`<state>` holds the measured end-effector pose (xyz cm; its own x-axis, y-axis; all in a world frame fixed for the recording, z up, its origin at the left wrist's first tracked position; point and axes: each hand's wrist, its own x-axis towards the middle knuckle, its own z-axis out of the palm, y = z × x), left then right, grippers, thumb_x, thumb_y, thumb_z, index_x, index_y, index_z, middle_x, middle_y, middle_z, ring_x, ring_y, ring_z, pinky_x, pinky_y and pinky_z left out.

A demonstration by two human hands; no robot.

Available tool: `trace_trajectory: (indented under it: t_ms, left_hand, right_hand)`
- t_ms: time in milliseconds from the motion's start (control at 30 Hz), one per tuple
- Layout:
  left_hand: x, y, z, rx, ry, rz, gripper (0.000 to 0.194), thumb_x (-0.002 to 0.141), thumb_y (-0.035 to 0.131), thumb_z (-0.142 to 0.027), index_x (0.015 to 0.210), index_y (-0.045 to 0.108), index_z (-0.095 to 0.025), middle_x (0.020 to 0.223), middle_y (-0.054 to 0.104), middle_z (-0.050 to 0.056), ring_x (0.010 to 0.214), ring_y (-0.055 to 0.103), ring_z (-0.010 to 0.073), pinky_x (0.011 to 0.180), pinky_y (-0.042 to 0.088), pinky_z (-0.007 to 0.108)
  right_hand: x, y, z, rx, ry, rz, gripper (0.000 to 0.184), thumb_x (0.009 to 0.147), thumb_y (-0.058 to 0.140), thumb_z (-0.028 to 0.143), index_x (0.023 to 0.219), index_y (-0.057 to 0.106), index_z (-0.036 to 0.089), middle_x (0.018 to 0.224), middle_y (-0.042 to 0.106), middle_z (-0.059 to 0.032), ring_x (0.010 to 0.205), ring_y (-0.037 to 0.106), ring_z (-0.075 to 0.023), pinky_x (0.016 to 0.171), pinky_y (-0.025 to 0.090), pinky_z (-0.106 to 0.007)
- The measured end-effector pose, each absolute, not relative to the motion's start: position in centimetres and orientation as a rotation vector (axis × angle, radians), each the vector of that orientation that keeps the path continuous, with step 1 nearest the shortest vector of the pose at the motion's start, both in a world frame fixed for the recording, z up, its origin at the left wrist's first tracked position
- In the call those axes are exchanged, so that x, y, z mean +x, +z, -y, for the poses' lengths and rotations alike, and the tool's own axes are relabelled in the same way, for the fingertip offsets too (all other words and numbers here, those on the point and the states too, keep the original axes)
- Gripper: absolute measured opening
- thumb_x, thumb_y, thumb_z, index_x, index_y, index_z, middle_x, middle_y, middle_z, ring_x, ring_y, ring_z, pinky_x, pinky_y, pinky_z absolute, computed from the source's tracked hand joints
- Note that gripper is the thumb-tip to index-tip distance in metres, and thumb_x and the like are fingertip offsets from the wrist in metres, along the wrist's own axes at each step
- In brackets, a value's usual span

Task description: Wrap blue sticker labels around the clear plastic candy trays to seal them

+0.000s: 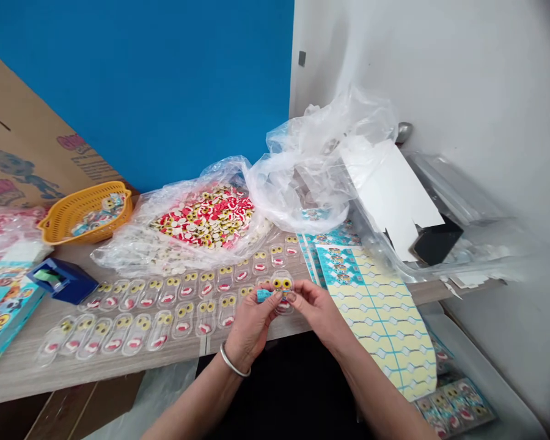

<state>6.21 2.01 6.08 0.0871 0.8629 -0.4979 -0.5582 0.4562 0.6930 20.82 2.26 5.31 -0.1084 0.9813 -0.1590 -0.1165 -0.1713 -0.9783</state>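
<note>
Between my two hands is a small clear plastic blister pack (283, 278) with two yellow eye pieces at its top and a red-and-white piece below. My left hand (254, 321) pinches its left side, where a blue label (263, 295) sticks out. My right hand (318, 311) grips the right edge, its thumb against the front of the pack. Fingertips hide part of the label across the middle. Rows of similar filled packs (184, 319) lie on the table to the left. Sheets of blue-and-yellow labels (385, 311) are by my right forearm.
Behind the rows, an open plastic bag (206, 217) holds many loose eye and mouth pieces. A yellow basket (87, 211) and a blue tape dispenser (62, 281) stand at left. Crumpled plastic (302, 177) and a clear bin (394, 260) with white card (389, 189) are at right.
</note>
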Motion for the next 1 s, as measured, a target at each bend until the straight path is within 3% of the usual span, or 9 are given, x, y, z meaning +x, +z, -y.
trace_trajectory:
  t_ms: [133,367,567,700,833,1000]
  left_hand:
    - [6.1,6.5,-1.9,0.528,1.077,-1.045,0.034,0.064,0.086,-0.028,0.090,0.066,-0.017,0.082,0.070,0.001,0.073,0.064,0.0119,0.072,0.051,0.026]
    - [5.1,6.2,-2.2,0.506,1.104,-1.020,0.027,0.068,0.084,-0.033,0.078,0.068,-0.014,0.075,0.067,0.000,0.068,0.060,0.0101,0.071,0.049,0.025]
    - [5.7,5.8,-1.9,0.311,0.931,-0.841,0.023,0.069,0.085,-0.024,0.082,0.070,-0.013,0.078,0.066,0.002,0.068,0.059,0.0089,0.068,0.047,0.022]
    - [5.6,5.7,-2.2,0.292,0.943,-0.803,0.024,0.072,0.083,-0.023,0.091,0.071,-0.016,0.087,0.068,0.003,0.074,0.060,0.0096,0.072,0.046,0.023]
    - [5.5,5.8,-1.9,0.373,1.055,-0.817,0.020,0.074,0.080,-0.029,0.083,0.070,-0.014,0.080,0.067,0.003,0.073,0.059,0.0107,0.074,0.045,0.024]
    - [4.1,5.3,-2.0,0.737,1.122,-1.025,0.026,0.072,0.079,-0.035,0.088,0.071,-0.014,0.084,0.070,0.005,0.076,0.061,0.0145,0.074,0.046,0.027]
  right_hand:
    - [20.9,5.3,-2.1,-1.232,1.396,1.135,0.027,0.082,0.067,0.046,0.087,0.064,0.020,0.082,0.066,-0.0017,0.076,0.059,-0.0180,0.072,0.047,-0.030]
    - [21.6,5.1,-2.1,-1.144,1.484,1.046,0.026,0.083,0.069,0.046,0.085,0.066,0.020,0.084,0.068,-0.0016,0.079,0.059,-0.0178,0.075,0.046,-0.029]
    - [20.7,4.7,-1.5,-1.071,1.595,0.937,0.025,0.080,0.074,0.043,0.088,0.068,0.020,0.083,0.069,-0.0016,0.077,0.059,-0.0165,0.073,0.046,-0.028]
    - [20.0,4.8,-1.6,-1.119,1.531,0.959,0.027,0.077,0.076,0.045,0.086,0.068,0.020,0.082,0.069,-0.0020,0.076,0.061,-0.0174,0.073,0.048,-0.029]
    - [19.2,4.5,-1.9,-1.180,1.425,0.978,0.031,0.077,0.074,0.050,0.087,0.067,0.020,0.081,0.070,-0.0031,0.076,0.063,-0.0185,0.071,0.051,-0.029]
    - [18.2,3.1,-2.6,-1.313,1.291,1.280,0.035,0.082,0.065,0.053,0.094,0.071,0.021,0.090,0.074,-0.0067,0.083,0.068,-0.0233,0.075,0.055,-0.032]
